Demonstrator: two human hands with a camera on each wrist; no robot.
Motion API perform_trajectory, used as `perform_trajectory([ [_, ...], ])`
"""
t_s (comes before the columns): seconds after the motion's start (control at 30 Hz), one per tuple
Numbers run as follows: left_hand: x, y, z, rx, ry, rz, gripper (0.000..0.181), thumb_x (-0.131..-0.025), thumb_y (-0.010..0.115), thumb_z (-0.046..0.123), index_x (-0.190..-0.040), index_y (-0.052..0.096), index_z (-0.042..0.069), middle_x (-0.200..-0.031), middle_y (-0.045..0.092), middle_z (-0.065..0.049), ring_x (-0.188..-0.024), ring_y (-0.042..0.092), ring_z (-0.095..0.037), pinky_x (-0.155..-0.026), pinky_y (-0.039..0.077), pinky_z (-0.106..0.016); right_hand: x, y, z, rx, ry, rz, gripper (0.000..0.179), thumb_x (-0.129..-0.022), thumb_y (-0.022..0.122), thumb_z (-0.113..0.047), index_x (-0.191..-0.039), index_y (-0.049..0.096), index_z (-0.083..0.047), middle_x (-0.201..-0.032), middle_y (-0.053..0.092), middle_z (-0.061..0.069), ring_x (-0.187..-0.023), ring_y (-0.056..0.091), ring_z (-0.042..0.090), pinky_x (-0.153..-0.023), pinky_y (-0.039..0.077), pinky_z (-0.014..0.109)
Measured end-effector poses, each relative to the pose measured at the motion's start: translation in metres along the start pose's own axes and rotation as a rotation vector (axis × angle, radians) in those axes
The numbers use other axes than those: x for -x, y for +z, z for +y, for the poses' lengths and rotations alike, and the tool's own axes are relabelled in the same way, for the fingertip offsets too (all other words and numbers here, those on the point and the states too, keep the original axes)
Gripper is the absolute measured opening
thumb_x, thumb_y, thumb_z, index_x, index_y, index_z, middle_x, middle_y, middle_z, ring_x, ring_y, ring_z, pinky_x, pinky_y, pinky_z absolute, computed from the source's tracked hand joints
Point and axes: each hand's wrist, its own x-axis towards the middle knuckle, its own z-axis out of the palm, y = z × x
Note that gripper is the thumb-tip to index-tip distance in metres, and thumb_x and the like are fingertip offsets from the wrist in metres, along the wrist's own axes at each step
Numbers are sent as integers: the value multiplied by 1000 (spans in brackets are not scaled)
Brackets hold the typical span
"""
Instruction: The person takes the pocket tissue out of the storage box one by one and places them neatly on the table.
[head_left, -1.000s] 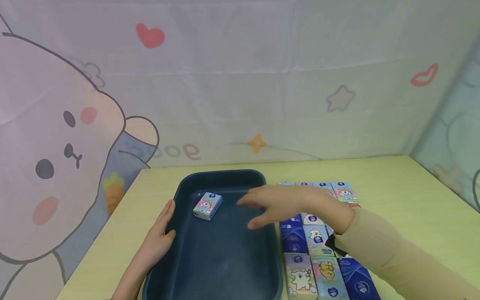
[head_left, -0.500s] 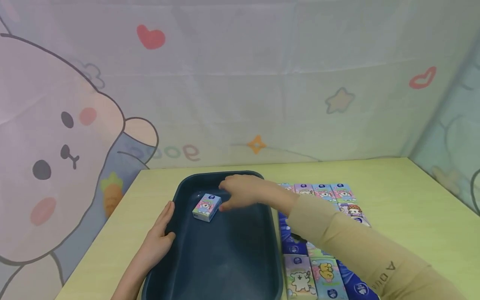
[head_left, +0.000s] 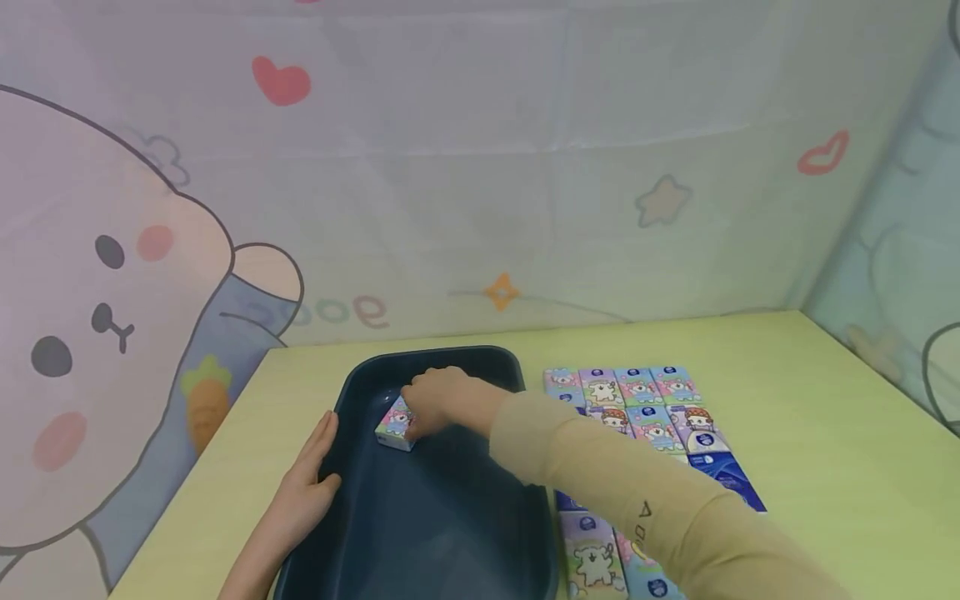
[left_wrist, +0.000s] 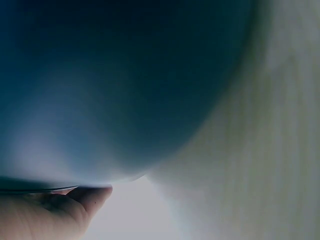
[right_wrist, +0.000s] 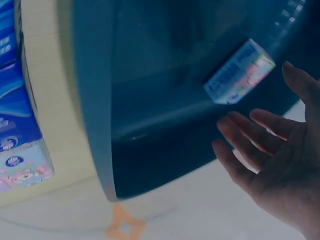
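A small tissue pack [head_left: 393, 423] with a pink and blue cartoon print lies in the far left part of a dark blue tray [head_left: 442, 533]. My right hand [head_left: 442, 402] is over the pack's right side in the head view and hides part of it. In the right wrist view the fingers [right_wrist: 240, 135] and thumb are spread near the pack [right_wrist: 240, 75], with a gap between. My left hand [head_left: 303, 492] rests against the tray's left rim, its fingers straight; the left wrist view shows its fingertips [left_wrist: 95, 197] by the rim.
Right of the tray, several tissue packs [head_left: 678, 385] lie in rows, some pastel cartoon prints, some plain dark blue [head_left: 723, 475]. The sleeve [head_left: 637, 492] covers part of them. A printed cloth [head_left: 480, 208] hangs behind the pale yellow table [head_left: 787, 400].
My right hand has moved left across the tray to the tissue pack and now partly covers it. The left hand stays at the rim. The head view has shifted slightly.
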Motion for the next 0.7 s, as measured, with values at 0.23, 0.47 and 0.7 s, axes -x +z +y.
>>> perform_trajectory([
  [0.23, 0, 1, -2, 10, 11, 0, 77, -86, 40, -10, -154, 6, 2, -162, -5, -19, -149, -3, -42, -114, 11, -65, -13, 14, -11, 10, 85, 6, 65, -89, 51, -61, -138, 50, -20, -133, 57, -3, -119, 55, 16, -95, 50, 33],
  [0.47, 1, 1, -2, 14, 22, 3, 77, -86, 40, -10, -154, 6, 2, -162, -5, -20, -149, -3, -43, -113, 13, -64, -20, 18, -19, -11, 84, 38, 66, -89, 52, -60, -140, 48, -18, -132, 58, -1, -118, 55, 15, -96, 49, 33],
  [0.7, 2, 0, -1, 23, 33, 16, 77, -85, 39, -11, -154, 7, 2, -162, -4, -19, -149, -3, -42, -113, 15, -61, -24, 22, -24, -39, 104, 50, 68, -88, 57, -57, -142, 45, -17, -128, 59, 1, -113, 55, 17, -96, 49, 35],
])
